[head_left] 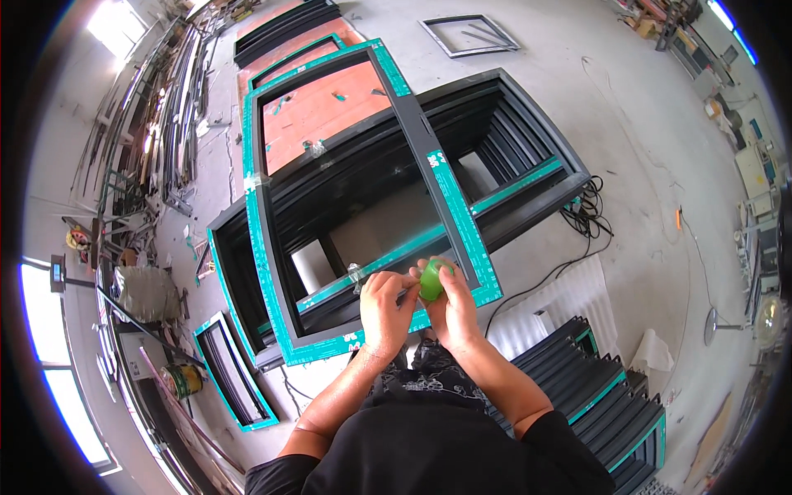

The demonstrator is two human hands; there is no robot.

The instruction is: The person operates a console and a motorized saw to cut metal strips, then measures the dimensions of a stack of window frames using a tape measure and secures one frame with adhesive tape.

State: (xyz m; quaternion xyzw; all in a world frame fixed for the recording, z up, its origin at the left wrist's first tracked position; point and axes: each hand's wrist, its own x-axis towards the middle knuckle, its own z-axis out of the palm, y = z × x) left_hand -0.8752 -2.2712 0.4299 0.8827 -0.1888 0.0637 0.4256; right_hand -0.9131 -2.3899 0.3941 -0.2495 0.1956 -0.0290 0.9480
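My right hand (455, 312) is wrapped round a small, bright green roll (432, 280) that looks like tape. Close beside it, my left hand (384, 312) has its thumb and fingers pinched together; what lies between them, if anything, is too small to tell. Both hands are over the near end of a black rectangular frame (247, 239) with green printed film along its edges. This frame lies across a stack of dark frames (528, 124). Crumpled clear pieces (355, 272) stick to its inner edge and to other spots.
More dark frames (577, 379) stand in a row at the lower right, and a small frame (235, 371) leans at the lower left. Black cable (587, 210) lies coiled on the floor at right. Long metal profiles (165, 107) line the left wall.
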